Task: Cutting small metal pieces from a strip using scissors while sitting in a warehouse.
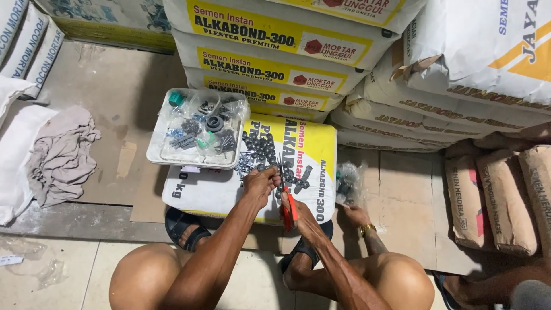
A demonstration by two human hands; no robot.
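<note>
A clear plastic bag of dark bolts and nuts point(259, 150) lies on a white and yellow cement sack point(313, 143) in front of me. My left hand point(260, 185) grips the near end of that bag. Just to its right, my right hand point(296, 213) is closed on red-handled scissors point(288, 208), whose blades point up into the loose bolts beside my left hand. A white plastic tray point(156, 154) with several small bags of screws, washers and fittings rests on the sack's far left corner.
Another person's hand with a gold watch point(358, 217) touches a small bag of dark hardware point(348, 183) on the floor at the right. Stacked cement sacks point(270, 63) wall the back and right. A grey rag point(60, 155) lies left on cardboard.
</note>
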